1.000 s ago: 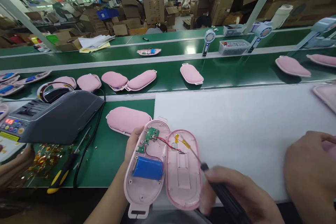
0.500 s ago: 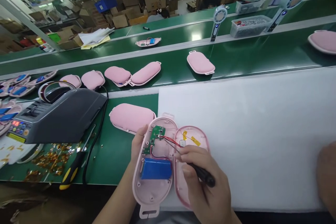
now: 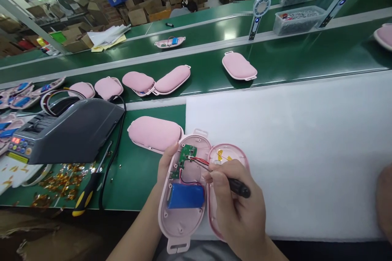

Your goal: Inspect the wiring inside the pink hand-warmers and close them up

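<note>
My left hand (image 3: pixel 165 167) grips the left edge of an open pink plastic case half (image 3: pixel 180 228), tilted over the table's near edge. Inside it lie a green circuit board (image 3: pixel 187 154) and a blue battery pack (image 3: pixel 186 196). The other pink case half (image 3: pixel 245 157) lies against its right side, with yellow tape pieces inside. Red and dark wires (image 3: pixel 200 160) run from the board towards this half. My right hand (image 3: pixel 239 200) is closed around a small black-handled screwdriver (image 3: pixel 239 188); its thin shaft points at the wire connector on the board.
A closed pink case (image 3: pixel 155 133) lies just left of my hands. Further left are a grey tape dispenser (image 3: pixel 79 132), a yellow-black screwdriver (image 3: pixel 87 195) and amber tape scraps (image 3: pixel 65 181). A white sheet (image 3: pixel 306 151) covers the right side. More pink cases (image 3: pixel 239 65) sit on the green belt behind.
My view has shifted slightly. The case has moved a little to the right in the picture, and my right hand has turned slightly, with the screwdriver tip still at the connector.
</note>
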{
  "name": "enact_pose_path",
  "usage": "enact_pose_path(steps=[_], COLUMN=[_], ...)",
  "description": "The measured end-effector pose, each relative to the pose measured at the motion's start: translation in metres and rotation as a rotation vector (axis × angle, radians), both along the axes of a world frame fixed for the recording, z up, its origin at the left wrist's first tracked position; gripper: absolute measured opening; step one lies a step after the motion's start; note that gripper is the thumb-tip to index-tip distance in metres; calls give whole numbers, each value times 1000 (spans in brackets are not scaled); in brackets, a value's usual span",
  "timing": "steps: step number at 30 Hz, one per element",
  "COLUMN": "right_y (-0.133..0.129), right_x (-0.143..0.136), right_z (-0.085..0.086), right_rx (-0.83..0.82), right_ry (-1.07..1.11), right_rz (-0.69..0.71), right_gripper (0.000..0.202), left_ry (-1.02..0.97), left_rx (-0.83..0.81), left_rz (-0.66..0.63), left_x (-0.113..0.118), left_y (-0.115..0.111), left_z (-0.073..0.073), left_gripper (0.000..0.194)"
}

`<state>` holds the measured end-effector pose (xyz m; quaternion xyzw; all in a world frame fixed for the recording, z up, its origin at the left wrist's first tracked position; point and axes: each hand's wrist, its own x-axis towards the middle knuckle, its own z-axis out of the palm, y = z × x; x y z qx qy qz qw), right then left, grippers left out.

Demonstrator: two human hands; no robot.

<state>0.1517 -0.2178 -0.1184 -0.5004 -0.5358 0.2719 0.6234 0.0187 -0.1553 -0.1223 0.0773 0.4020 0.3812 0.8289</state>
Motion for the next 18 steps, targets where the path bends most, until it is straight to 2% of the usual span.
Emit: enact_pose_path(steps=[10, 14, 18], right_y=[-3, 1, -2], right_x=[-12, -12, -4], right_z=[-2, 3, 12], right_rx=[-32, -46, 33], right_ry=[115, 67, -57], right_rz=[-101, -110, -104], right_gripper=[13, 14, 11], left_ry=[-126, -165, -220], left_rx=[57, 54, 42], left_rz=[-68, -91, -110], left_x=[18, 16, 11], left_y=[-1, 3, 9], left_z=[10, 9, 2], left_gripper=[35, 36, 38])
